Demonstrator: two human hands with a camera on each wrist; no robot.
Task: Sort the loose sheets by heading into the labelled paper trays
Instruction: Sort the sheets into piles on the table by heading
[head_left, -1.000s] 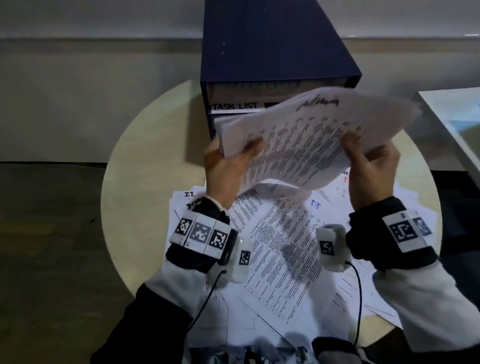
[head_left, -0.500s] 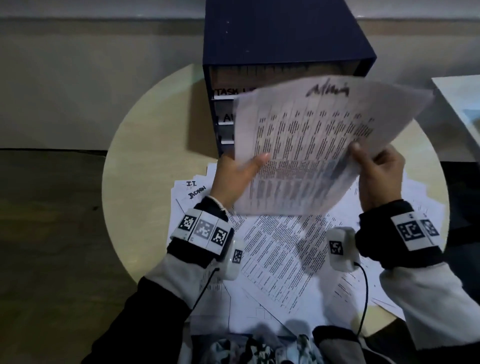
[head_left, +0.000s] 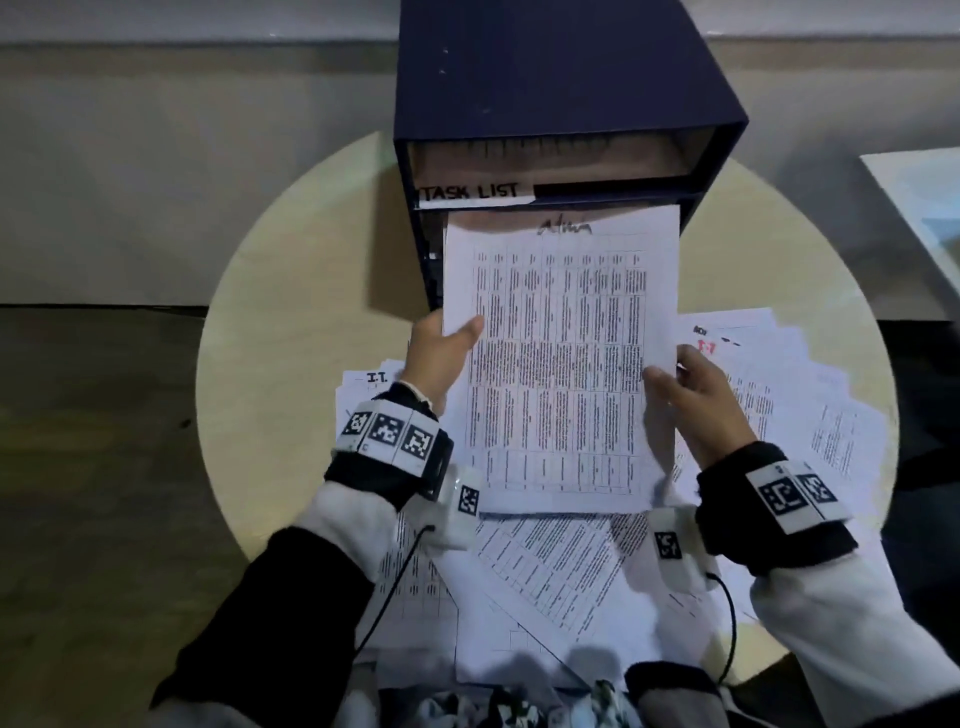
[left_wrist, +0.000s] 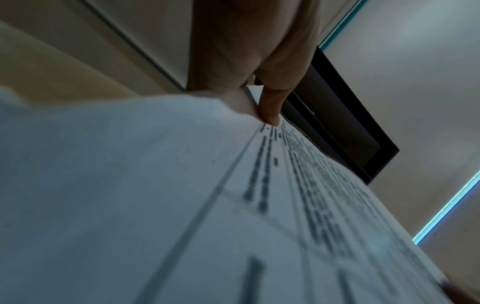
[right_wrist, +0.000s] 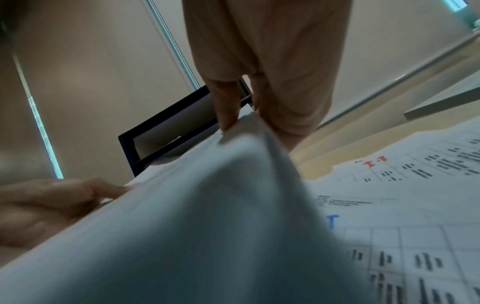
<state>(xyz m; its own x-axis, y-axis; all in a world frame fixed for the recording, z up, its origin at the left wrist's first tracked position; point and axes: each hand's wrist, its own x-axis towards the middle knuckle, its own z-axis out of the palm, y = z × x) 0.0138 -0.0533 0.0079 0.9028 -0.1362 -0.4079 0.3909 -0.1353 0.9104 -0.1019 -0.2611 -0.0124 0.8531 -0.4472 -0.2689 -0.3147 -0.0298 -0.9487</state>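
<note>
We hold a white sheet (head_left: 558, 364) printed with a dense table and a handwritten heading, perhaps "Admin", its top edge at the dark blue tray unit (head_left: 550, 104) below the "TASK LIST" label (head_left: 472, 192). Our left hand (head_left: 441, 358) and right hand (head_left: 696, 395) pinch its side edges above loose sheets (head_left: 810, 415) on the counter (head_left: 291, 322).

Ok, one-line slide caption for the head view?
Both hands, left hand and right hand, hold a printed sheet before the blue tray cabinet labelled TASK LIST.
</note>
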